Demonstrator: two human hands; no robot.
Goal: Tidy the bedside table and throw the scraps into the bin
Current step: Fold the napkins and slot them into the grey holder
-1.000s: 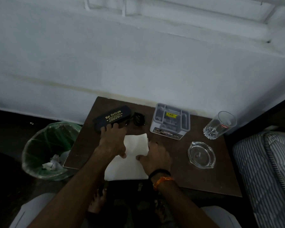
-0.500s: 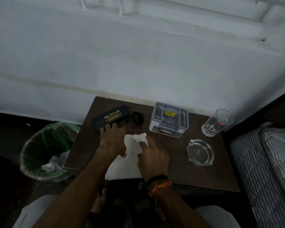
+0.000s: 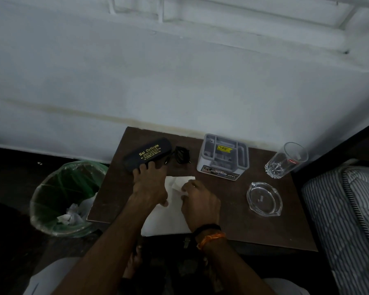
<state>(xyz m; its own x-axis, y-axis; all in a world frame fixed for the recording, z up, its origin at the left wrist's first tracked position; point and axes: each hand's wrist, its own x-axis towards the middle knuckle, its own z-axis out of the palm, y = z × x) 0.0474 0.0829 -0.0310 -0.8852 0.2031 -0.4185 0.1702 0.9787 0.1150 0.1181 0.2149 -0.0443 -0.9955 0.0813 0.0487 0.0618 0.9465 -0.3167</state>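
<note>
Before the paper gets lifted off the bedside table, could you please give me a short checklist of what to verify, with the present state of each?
1. Right hand grips the folded corner of the paper: ok.
2. Left hand rests on the paper: ok.
3. Left fingertips clear of the glasses case: not ok, they touch its near edge.
4. Bin within view beside the table, mouth open: ok.
5. Drinking glass and ashtray clear of the paper: ok.
6. Anything lying under the paper: cannot tell.
</note>
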